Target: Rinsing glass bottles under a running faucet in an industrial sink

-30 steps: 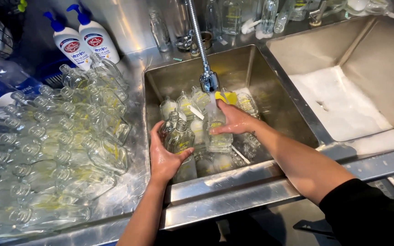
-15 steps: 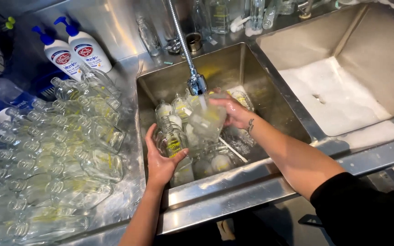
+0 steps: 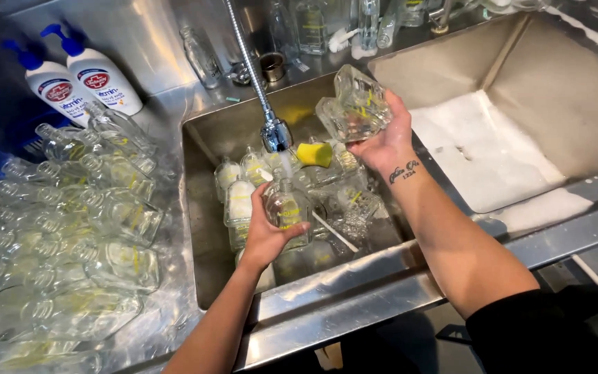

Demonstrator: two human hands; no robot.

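Note:
My left hand (image 3: pixel 266 234) grips a small clear glass bottle (image 3: pixel 288 209) upright under the tap head (image 3: pixel 276 135), with water running onto it. My right hand (image 3: pixel 383 142) holds another clear glass bottle (image 3: pixel 354 109) tipped on its side, raised above the right rim of the steel sink (image 3: pixel 205 149). Several more glass bottles (image 3: pixel 240 190) lie in the sink basin with a yellow sponge (image 3: pixel 314 154) behind them.
Many washed glass bottles (image 3: pixel 98 228) lie in rows on the steel drainboard at left. Two white pump bottles (image 3: pixel 81 79) stand at the back left. A second basin (image 3: pixel 493 149) holding foam lies at right. More bottles (image 3: pixel 313 28) stand behind the tap.
My right hand has lifted its bottle out of the basin, up and to the right. My left hand has brought its bottle under the running tap.

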